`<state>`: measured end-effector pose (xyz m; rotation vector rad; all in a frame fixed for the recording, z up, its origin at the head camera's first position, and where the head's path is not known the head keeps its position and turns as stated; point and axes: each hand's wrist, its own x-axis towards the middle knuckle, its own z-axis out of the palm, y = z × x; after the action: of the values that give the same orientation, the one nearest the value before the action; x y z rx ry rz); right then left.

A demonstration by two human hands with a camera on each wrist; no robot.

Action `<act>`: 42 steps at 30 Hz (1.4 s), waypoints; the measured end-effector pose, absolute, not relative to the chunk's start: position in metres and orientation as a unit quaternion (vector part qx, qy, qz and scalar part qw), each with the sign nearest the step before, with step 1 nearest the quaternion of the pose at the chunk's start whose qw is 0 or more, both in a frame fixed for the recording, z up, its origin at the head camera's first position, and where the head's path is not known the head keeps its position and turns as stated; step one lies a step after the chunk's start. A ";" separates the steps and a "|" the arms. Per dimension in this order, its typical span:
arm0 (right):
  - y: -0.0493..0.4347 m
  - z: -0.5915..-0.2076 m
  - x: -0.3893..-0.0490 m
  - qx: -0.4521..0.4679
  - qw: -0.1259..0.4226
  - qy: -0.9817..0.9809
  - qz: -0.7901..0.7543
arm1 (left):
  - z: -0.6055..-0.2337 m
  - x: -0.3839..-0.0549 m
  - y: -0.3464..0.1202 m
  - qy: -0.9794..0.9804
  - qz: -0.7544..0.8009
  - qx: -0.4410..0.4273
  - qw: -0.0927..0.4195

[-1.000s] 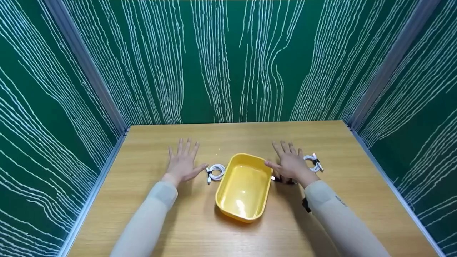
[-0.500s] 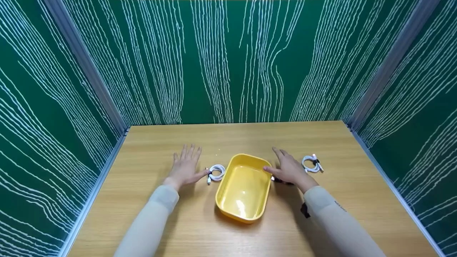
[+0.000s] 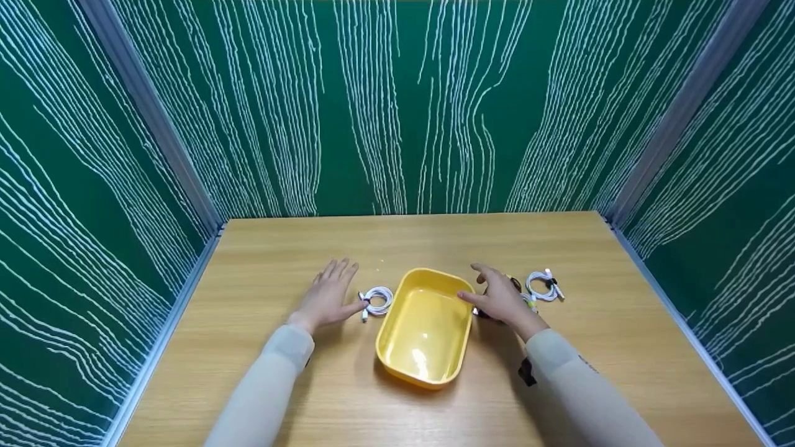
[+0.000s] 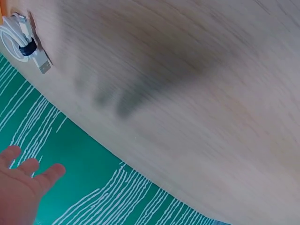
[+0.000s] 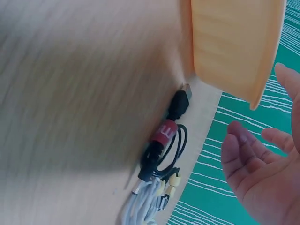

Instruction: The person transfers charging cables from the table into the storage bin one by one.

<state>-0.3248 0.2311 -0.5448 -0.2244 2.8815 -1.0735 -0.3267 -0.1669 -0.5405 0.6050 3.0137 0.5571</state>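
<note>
Yellow glossy rounded tub [image 3: 424,335] | white coiled cable [image 3: 389,300] | left hand [image 3: 328,299] outstretched | right hand [image 3: 500,300] relaxed, unclenched

A booth-like workstation is suggested: a wood-grain tabletop [image 3: 366,416] is bordered by green, white-lined panels [image 3: 414,105] and metal posts [image 3: 149,112]

Red cable band [image 5: 163,133] bears E-like mark [image 5: 166,132]; sleeve lettering [image 3: 588,364] illegible.

Head view: we note bright light, white glare [image 3: 420,357] on the floor of the yellow tray [image 3: 424,323], soft shadows beside both sleeves [image 3: 264,379]. Left wrist: we list a blurred, finger-shaped shadow [image 4: 136,96]; the edge of the tabletop [image 4: 225,126] bows. Right wrist: we find hazy wood grain [image 5: 70,117] under broad shadow.
</note>
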 end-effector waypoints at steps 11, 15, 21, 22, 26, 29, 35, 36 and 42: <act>0.226 -0.562 -0.327 -0.074 0.013 0.916 -0.393 | -0.545 -0.327 -0.164 0.958 0.197 0.208 -0.004; 0.224 -0.566 -0.328 -0.080 0.013 0.904 -0.420 | -0.546 -0.326 -0.162 0.954 0.215 0.208 -0.002; 0.218 -0.570 -0.328 -0.075 0.004 0.895 -0.439 | -0.546 -0.326 -0.158 0.956 0.216 0.200 0.016; 0.218 -0.571 -0.329 -0.074 0.001 0.895 -0.439 | -0.546 -0.326 -0.157 0.956 0.214 0.200 0.020; 0.215 -0.573 -0.330 -0.070 -0.006 0.894 -0.442 | -0.547 -0.325 -0.155 0.955 0.219 0.199 0.033; 0.213 -0.574 -0.330 -0.063 -0.010 0.893 -0.445 | -0.547 -0.325 -0.153 0.955 0.226 0.189 0.045; 0.211 -0.577 -0.330 -0.051 -0.018 0.891 -0.451 | -0.549 -0.326 -0.149 0.955 0.235 0.171 0.057; 0.211 -0.578 -0.330 -0.050 -0.021 0.891 -0.452 | -0.549 -0.326 -0.148 0.954 0.234 0.178 0.053; 0.209 -0.580 -0.329 -0.038 -0.027 0.885 -0.462 | -0.552 -0.329 -0.146 0.950 0.226 0.212 0.037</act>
<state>-0.3289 0.2091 -0.5799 -0.1209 2.8309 -1.4782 -0.3289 -0.1461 -0.5518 0.6518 2.9157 0.6921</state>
